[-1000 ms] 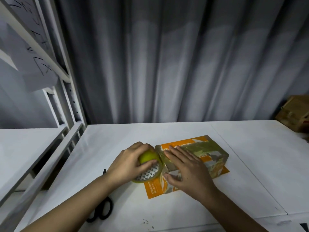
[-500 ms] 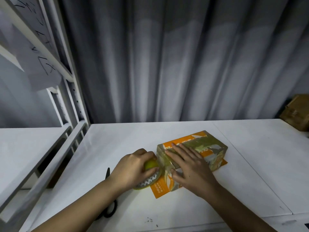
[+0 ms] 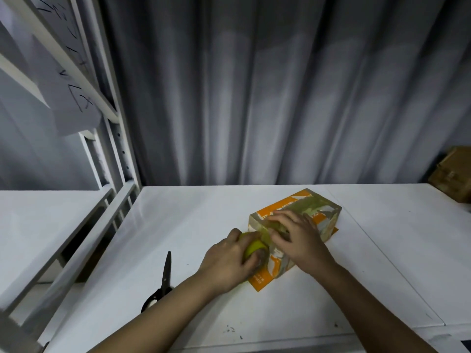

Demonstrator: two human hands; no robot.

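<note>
Looks like a taping job mid-wrap. The box (image 3: pixel 322 211) lies at an angle on the counter (image 3: pixel 198 215), right of the middle and roughly halfway between the front and back edges. The left hand (image 3: pixel 224 262) has its fingers curled round the yellow-green tape roll (image 3: pixel 254 247), which is jammed right up against the box's near end. I'd guess that's so the strip pulls tight round that corner. The right hand (image 3: pixel 299 238) is flat on top, fingers (image 3: pixel 281 220) spread and pressing, not grabbing. It's probably pinning the box so it won't skid while smoothing the tape down. The scissors (image 3: pixel 164 276) lie toward the front-left, handy for the cut.
</note>
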